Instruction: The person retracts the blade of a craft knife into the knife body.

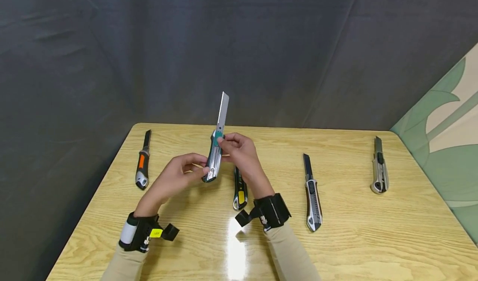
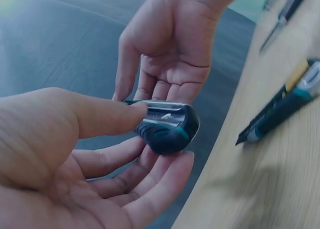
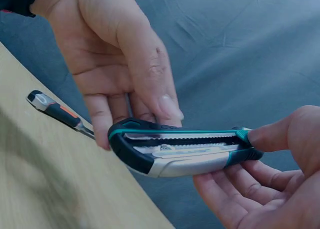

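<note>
A snap-off utility knife (image 1: 214,160) with a silver, black and teal handle is held up over the table, its long blade (image 1: 223,111) extended and pointing away. My left hand (image 1: 180,174) pinches the butt end of the handle between thumb and fingers. Near the blade end, my right hand (image 1: 242,153) grips the handle, its thumb on the teal slider (image 3: 242,135). The left wrist view shows the dark rounded butt (image 2: 172,139) resting on my left fingertips. Partly hidden behind my right hand, a black and yellow utility knife (image 1: 240,191) lies on the table.
An orange and black utility knife (image 1: 142,164) lies at the left of the wooden table (image 1: 351,243). To the right are a grey one (image 1: 313,202) and a silver one (image 1: 380,173), blades out. A dark curtain (image 1: 261,57) hangs behind the table's far edge.
</note>
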A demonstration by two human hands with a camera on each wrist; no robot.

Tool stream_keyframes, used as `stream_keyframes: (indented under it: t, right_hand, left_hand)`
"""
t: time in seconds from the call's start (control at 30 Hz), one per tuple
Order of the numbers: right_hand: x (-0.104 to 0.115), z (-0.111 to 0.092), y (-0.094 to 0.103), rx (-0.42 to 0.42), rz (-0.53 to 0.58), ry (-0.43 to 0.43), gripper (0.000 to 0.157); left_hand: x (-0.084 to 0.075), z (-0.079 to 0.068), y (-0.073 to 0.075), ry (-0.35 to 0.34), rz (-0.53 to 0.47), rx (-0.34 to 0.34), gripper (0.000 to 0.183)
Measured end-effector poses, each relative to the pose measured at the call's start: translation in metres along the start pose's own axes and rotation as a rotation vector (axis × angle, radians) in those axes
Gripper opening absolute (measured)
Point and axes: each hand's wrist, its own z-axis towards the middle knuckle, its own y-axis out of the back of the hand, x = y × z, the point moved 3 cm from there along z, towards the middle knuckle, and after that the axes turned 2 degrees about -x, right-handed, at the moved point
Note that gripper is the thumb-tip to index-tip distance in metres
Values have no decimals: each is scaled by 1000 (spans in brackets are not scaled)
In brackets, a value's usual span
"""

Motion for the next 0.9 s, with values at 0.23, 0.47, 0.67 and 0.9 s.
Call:
stream_keyframes:
  t: [0.23, 0.47, 0.67, 0.9]
  right_hand:
    - [11, -1, 3, 14, -39, 38, 29]
    - [17, -1, 2, 40, -40, 57, 31]
    - [16, -3, 3, 37, -71, 55, 29]
    - [14, -4, 3, 32, -78, 66, 30]
  left_hand:
    - [2, 3, -3, 24, -143, 34, 32]
    - [0, 4, -6, 46, -257, 27, 37]
    - [4, 4, -7, 55, -265, -2, 36]
    - [8, 5, -10, 60, -266, -4, 34]
